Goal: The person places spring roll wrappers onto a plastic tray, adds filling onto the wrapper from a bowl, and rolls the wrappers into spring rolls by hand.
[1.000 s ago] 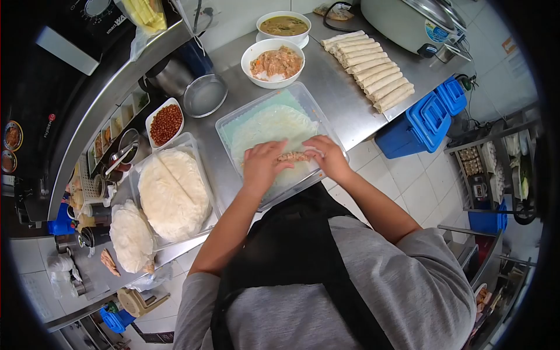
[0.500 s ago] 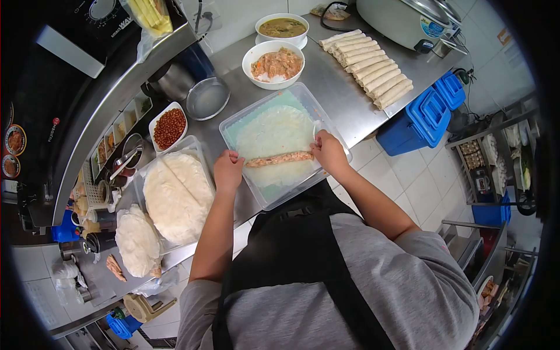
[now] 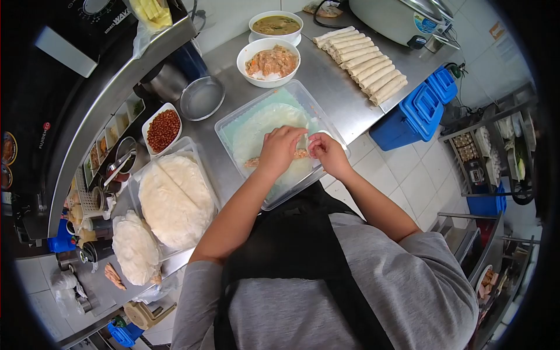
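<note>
A round translucent wrapper (image 3: 256, 131) lies on a green sheet over a plastic lid or tray (image 3: 226, 133). Across its lower part runs a strip of pinkish filling (image 3: 252, 162). My left hand (image 3: 281, 150) is over the middle of the strip, hiding part of it, with its fingers reaching toward the right end. At that right end my right hand (image 3: 328, 153) has its fingers pinched together by the wrapper's edge; what lies between them is too small to make out. Up the counter is a white bowl (image 3: 241, 65) of the same filling (image 3: 274, 61).
Finished rolls (image 3: 367, 67) lie in a row at the upper right. A soup bowl (image 3: 251, 24), a dish of red-brown nuts (image 3: 162, 131) and a metal bowl (image 3: 202, 98) stand around. Stacked wrappers (image 3: 175, 201) fill a container at left. Blue bins (image 3: 420, 111) stand right of the counter.
My left hand has moved right, from the wrapper's left edge to over the strip. My right hand stays near the strip's right end. The view has shifted slightly.
</note>
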Demonstrator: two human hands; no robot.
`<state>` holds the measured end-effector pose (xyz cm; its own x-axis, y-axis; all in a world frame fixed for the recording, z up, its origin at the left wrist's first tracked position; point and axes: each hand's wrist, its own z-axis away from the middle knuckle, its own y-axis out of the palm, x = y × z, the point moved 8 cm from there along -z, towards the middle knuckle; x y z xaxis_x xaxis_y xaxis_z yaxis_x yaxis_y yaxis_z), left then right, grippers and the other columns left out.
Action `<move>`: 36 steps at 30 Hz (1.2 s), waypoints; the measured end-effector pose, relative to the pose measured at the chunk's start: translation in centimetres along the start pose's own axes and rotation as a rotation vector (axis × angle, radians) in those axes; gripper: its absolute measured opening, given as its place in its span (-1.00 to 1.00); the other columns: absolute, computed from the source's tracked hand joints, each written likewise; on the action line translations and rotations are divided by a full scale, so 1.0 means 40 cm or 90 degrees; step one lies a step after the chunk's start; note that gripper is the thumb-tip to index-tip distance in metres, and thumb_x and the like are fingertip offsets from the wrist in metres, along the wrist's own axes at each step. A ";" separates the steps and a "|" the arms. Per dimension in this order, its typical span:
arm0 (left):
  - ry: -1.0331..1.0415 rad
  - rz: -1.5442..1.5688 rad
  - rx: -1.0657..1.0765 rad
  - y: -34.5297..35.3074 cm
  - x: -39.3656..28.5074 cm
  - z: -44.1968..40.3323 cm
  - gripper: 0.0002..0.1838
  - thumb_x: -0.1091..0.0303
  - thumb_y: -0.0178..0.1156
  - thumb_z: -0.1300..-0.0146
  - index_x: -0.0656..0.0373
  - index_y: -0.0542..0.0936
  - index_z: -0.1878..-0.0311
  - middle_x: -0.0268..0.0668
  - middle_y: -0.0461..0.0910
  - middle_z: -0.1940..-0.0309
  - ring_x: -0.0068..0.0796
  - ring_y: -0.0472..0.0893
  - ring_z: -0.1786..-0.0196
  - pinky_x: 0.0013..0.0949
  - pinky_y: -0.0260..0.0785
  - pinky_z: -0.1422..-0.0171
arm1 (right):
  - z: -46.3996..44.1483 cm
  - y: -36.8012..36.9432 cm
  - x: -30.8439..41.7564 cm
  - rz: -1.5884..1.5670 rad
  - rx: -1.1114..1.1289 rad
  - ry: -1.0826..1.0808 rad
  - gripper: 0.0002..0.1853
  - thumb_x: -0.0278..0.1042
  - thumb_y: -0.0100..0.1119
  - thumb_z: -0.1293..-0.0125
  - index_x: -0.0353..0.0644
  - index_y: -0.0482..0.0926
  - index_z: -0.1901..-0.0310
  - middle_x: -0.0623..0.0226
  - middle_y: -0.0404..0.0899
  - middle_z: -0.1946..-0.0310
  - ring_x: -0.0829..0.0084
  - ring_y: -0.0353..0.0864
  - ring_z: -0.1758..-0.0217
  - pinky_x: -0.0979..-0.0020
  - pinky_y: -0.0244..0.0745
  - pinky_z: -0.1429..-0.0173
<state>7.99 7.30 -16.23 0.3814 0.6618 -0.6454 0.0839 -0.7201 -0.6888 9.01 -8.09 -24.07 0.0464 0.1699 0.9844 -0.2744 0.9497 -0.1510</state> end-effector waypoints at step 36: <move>-0.370 -0.055 -0.135 -0.251 0.282 0.265 -0.83 0.51 0.29 -0.23 0.22 0.69 0.10 -0.16 0.64 0.23 -0.35 0.63 0.32 -0.33 0.51 0.13 | -0.061 0.087 0.220 0.370 0.096 -0.349 -0.77 -0.25 0.41 -0.14 -0.06 0.72 0.16 0.35 0.62 0.10 0.24 0.58 -0.05 0.20 0.44 -0.11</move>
<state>1.69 24.19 -20.10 -0.1935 0.6818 -0.7055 0.2962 -0.6450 -0.7045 10.80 -2.64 -16.14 -0.6099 0.4352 0.6623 -0.2374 0.6970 -0.6766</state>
